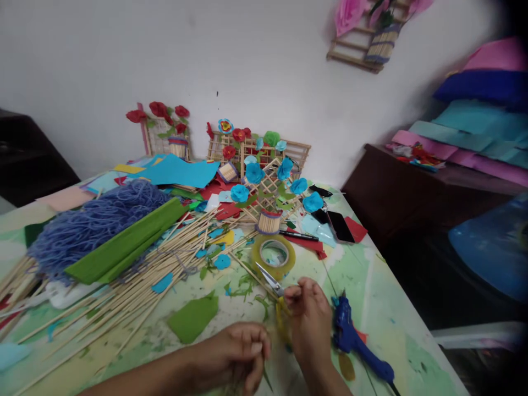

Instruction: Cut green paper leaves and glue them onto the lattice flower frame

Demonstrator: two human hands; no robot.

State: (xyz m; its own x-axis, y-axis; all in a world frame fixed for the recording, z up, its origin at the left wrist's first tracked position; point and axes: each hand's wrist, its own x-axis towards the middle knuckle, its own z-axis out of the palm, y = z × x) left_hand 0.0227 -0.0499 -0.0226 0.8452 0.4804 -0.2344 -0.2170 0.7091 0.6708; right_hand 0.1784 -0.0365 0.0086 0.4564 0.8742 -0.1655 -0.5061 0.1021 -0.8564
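My left hand (237, 349) is low in the middle, its fingers curled and pressed together. A thin green sliver (267, 377) shows just below those fingertips; whether it is held is unclear. To the right, my right hand (310, 319) is closed with thumb and fingertips together, and anything inside is too small to make out. Beside and partly behind it lie scissors (272, 281) with yellow handles, blades pointing up-left. A roll of clear tape (256, 253) lies flat beyond them. Left of the hands is a green paper piece (193, 318). A blue glue gun (358, 344) lies right of my right hand.
Bamboo sticks (148, 297), blue yarn (103, 225) and folded green paper (127, 242) cover the left side. Behind the tape stands a small stick pot (269, 223) with blue paper flowers. A phone (340, 227) lies near the right edge. Stick frames with red flowers (159, 110) lean at the wall.
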